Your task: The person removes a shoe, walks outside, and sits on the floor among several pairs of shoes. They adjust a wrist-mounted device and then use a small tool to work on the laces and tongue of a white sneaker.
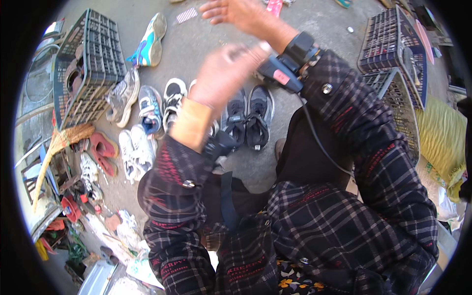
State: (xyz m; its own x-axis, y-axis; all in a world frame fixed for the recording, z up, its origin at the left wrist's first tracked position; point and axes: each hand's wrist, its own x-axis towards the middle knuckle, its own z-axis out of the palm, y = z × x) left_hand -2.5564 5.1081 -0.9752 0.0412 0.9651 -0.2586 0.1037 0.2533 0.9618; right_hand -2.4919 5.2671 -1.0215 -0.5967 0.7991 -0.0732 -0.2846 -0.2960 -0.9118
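Black sneakers (248, 117), a pair, stand side by side on the concrete floor (314, 29), toes toward the person, directly below the raised hands and nearest to them.

Left hand (226, 71): raised above the shoes, back of hand toward the camera, fingers curled loosely; whether it pinches anything cannot be told. A tan cuff (191, 124) shows at the wrist below it, then the dark plaid sleeve (174, 172).

Right hand (236, 14): raised higher, near the upper edge of the view, fingers spread and extended to the left, holding nothing visible. A black wrist-mounted device (294, 56) with a pink tag sits at this wrist; a black cable (319, 142) runs from it down along the forearm. The two hands are apart, not touching.

Adjacent items, left of the black pair:
- black-and-white sneakers (173, 101);
- one blue-and-grey sneaker (150, 109);
- grey sneakers (122, 96);
- white sneakers (137, 152), nearer the person;
- red shoes (102, 151), further left.

A teal-and-white sneaker (150, 42) lies on its side farther away.

Containers: a dark plastic crate (96, 64), tipped on its side at upper left, holds shoes. Two more dark crates (393, 44) stand at upper right. A straw broom (59, 145) leans at the left edge.
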